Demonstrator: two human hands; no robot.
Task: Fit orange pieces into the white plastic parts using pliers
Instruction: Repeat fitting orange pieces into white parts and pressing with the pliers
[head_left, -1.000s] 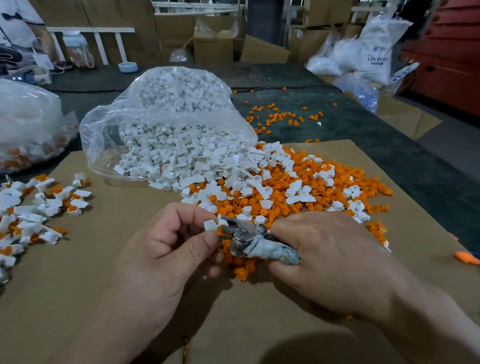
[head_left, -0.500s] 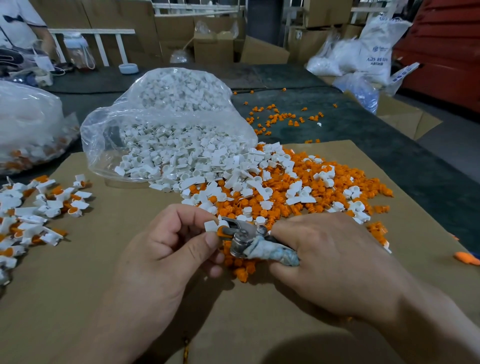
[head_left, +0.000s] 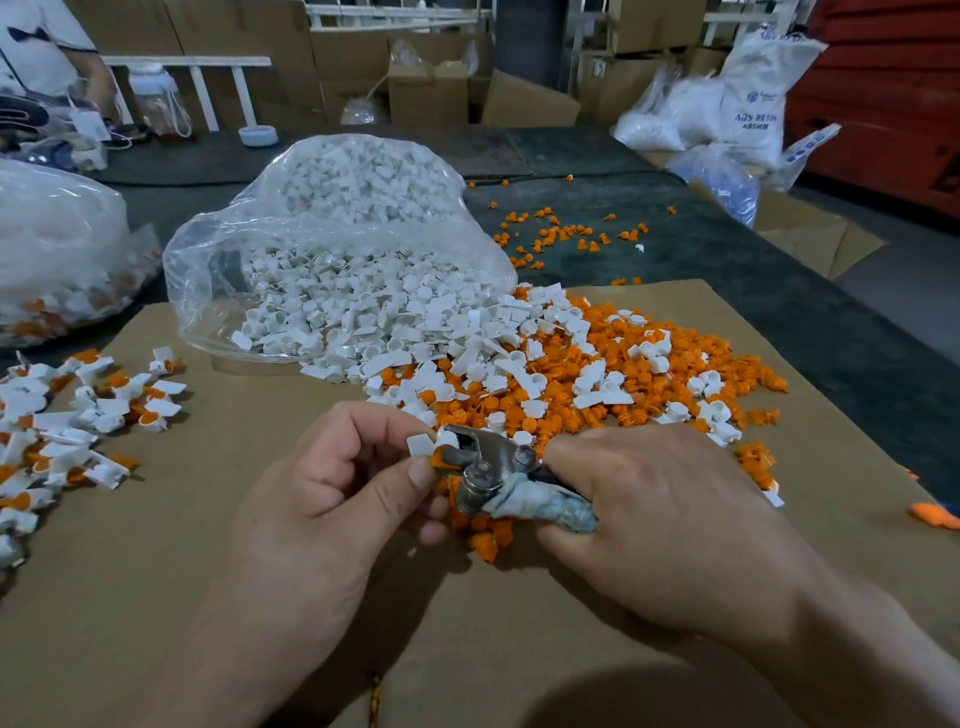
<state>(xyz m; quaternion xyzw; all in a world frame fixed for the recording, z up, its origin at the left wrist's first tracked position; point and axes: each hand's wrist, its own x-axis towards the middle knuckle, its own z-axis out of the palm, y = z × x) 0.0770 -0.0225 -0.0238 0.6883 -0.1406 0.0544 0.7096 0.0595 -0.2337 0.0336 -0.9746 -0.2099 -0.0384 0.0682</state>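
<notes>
My left hand (head_left: 332, 499) pinches a small white plastic part (head_left: 422, 445) between thumb and fingers. An orange piece (head_left: 439, 459) sits at that part, caught in the jaws of metal pliers (head_left: 485, 462). My right hand (head_left: 660, 519) grips the pliers' cloth-wrapped handles. Behind the hands lies a mixed heap of loose orange pieces (head_left: 623, 374) and white parts (head_left: 467, 343) on the brown cardboard sheet (head_left: 234, 597).
A clear bag of white parts (head_left: 343, 244) lies open at the back centre. Finished white-and-orange pieces (head_left: 67, 415) are piled at the left, with another filled bag (head_left: 57, 249) behind them. Stray orange pieces (head_left: 561, 234) dot the dark table. A person (head_left: 41, 52) stands far left.
</notes>
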